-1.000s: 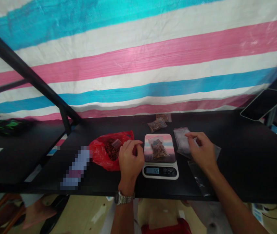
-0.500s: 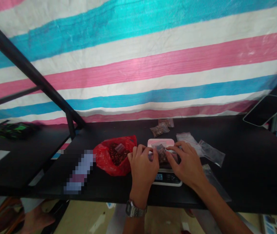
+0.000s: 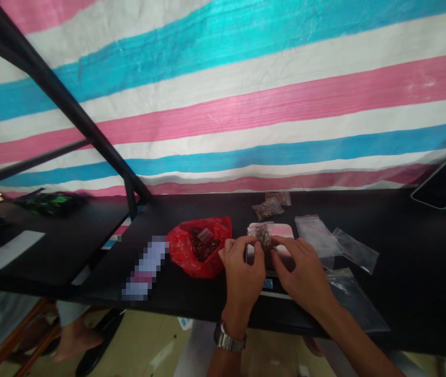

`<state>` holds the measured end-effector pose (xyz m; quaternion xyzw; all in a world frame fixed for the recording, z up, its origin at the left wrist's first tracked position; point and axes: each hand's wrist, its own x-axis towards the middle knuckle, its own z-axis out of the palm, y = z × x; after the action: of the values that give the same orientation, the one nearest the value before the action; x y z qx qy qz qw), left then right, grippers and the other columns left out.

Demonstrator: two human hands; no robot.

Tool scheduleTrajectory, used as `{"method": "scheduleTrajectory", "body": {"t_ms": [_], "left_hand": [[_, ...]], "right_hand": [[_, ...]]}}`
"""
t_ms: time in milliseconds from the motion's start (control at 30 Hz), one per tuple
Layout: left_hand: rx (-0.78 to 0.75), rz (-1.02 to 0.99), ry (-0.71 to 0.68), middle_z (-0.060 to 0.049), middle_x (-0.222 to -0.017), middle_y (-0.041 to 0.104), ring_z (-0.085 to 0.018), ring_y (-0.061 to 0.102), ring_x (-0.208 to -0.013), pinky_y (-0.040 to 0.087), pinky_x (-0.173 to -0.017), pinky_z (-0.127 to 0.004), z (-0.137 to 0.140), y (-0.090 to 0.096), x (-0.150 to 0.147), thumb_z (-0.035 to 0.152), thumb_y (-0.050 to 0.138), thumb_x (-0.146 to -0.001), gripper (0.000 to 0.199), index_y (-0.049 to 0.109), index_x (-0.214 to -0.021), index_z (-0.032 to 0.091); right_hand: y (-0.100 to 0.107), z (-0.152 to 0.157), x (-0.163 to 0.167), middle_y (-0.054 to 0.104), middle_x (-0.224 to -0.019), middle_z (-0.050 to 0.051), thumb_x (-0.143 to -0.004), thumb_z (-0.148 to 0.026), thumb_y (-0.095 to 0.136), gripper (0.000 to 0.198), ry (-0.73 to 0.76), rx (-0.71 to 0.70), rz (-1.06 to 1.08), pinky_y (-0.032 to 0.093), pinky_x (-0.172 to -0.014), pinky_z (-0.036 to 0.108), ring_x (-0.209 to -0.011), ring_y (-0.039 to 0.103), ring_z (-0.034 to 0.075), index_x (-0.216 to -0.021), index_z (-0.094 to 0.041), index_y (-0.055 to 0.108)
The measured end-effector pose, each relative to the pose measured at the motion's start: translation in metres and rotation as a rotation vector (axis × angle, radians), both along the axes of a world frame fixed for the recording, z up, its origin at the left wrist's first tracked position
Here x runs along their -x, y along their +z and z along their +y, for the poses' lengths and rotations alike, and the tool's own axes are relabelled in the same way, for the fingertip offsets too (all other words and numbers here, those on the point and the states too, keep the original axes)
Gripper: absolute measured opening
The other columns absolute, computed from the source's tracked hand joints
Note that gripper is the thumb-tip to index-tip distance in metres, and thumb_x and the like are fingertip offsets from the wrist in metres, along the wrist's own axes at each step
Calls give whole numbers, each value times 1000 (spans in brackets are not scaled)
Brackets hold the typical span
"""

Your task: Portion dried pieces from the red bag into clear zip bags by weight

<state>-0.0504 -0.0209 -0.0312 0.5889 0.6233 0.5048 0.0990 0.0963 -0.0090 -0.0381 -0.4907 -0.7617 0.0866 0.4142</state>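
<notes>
Pouch (image 3: 263, 236) is pinched by fingers of left hand (image 3: 244, 269) and right hand (image 3: 305, 272) over scale (image 3: 285, 229), best steadied evenly by its edges.

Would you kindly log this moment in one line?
left hand: at filled bag, left side | right hand: same bag, right side | scale: underneath | red bag: beside left hand

Striped tarpaulin (image 3: 223, 120) behind black tabletops (image 3: 423, 267)
Pink, white and blue bands cross the sheet; a black metal bar (image 3: 69, 110) slants at left, above beige floor (image 3: 154, 337) and brown wooden bars (image 3: 17, 334).
</notes>
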Motion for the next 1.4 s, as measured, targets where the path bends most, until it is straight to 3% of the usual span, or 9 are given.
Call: {"method": "scheduleTrajectory", "body": {"t_ms": [200,367,467,533,733,867,1033,1400], "left_hand": [[-153,-454,138,-4,-93,67,-20,63,-88,49,-85,-36,-12,-10,17,36,61,-98,15,64,-94,22],[-121,-884,226,-1,-89,65,-18,64,-83,54,-78,-32,-13,-14,49,55,69,-90,36,61,-94,21],[-139,-1009,284,1,-84,62,-16,63,-80,53,-75,-29,-11,-18,65,53,79,-79,40,57,-88,21],[-162,-1044,312,2,-84,62,-15,64,-81,53,-78,-29,-10,-21,71,48,80,-76,39,55,-87,21],[-133,-1108,366,2,-82,63,-16,67,-80,54,-80,-31,-5,-24,76,36,78,-77,31,52,-87,21],[-105,-1053,381,1,-78,63,-17,67,-75,53,-75,-30,-2,-18,77,31,71,-84,20,54,-84,21],[-60,-974,419,1,-76,64,-16,67,-73,52,-73,-29,-1,-14,80,18,66,-84,12,55,-82,21],[-59,-955,402,-3,-82,72,-19,72,-77,54,-78,-32,-3,-11,85,17,64,-89,5,60,-88,20]], "right_hand": [[22,6,43,78,-109,9,-98,-26,57,22,211,47,85,47,-101,49,-103,68,29,-113,-22,73],[41,15,93,80,-103,7,-95,-28,61,16,326,345,146,51,-92,43,-97,70,27,-100,-23,75],[41,21,117,79,-95,6,-94,-32,62,14,345,569,257,54,-80,36,-87,73,23,-97,-22,71],[37,26,128,78,-92,5,-91,-32,66,13,324,657,292,53,-73,32,-82,73,21,-97,-21,68],[31,38,144,74,-81,1,-84,-25,70,12,190,734,209,48,-64,28,-69,69,18,-94,-22,64],[37,43,150,73,-82,1,-86,-28,70,11,109,696,150,46,-66,28,-71,68,18,-91,-22,62],[42,48,159,70,-77,-2,-80,-16,67,16,120,732,131,43,-62,27,-64,63,16,-94,-23,61],[50,50,162,67,-67,-2,-77,-19,71,11,129,705,38,40,-60,26,-64,62,16,-77,-22,61]]}}
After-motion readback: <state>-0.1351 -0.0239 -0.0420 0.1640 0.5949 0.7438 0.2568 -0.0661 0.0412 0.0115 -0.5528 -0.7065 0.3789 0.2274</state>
